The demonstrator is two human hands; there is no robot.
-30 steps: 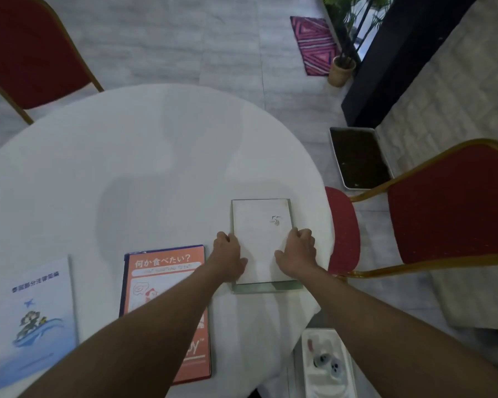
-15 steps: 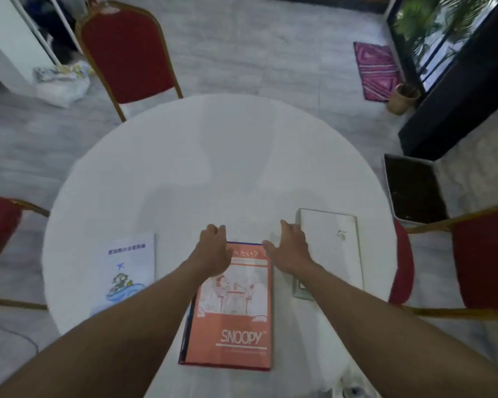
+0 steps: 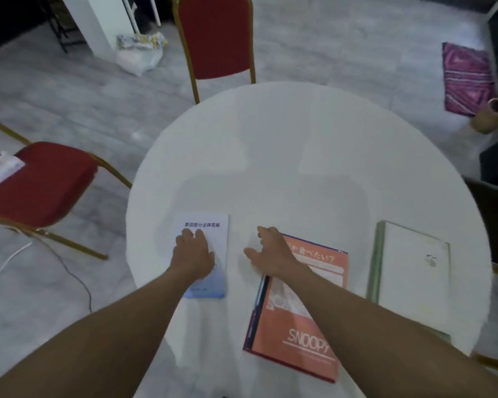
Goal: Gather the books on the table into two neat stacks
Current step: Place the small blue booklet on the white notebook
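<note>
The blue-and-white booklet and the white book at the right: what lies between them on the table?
In the head view, the orange Snoopy book lies between the blue-and-white booklet and the white book, with the right hand above its top-left corner.

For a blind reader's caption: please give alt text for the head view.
A person's left hand lies flat on a white-and-blue booklet on a round white table; the open right hand hovers beside an orange Snoopy book, near a white hardcover.

**Surfaces and materials**

Table (image 3: 299,145): white, smooth, matt, looks like cloth cover. Blue-white booklet (image 3: 213,234): thin paper, matt. Orange Snoopy book (image 3: 302,326): smooth card cover, slight sheen. White book (image 3: 411,271): matt cover. Chairs (image 3: 216,35): red fabric, gold metal frames. Floor: glossy marble-look tile.
</note>
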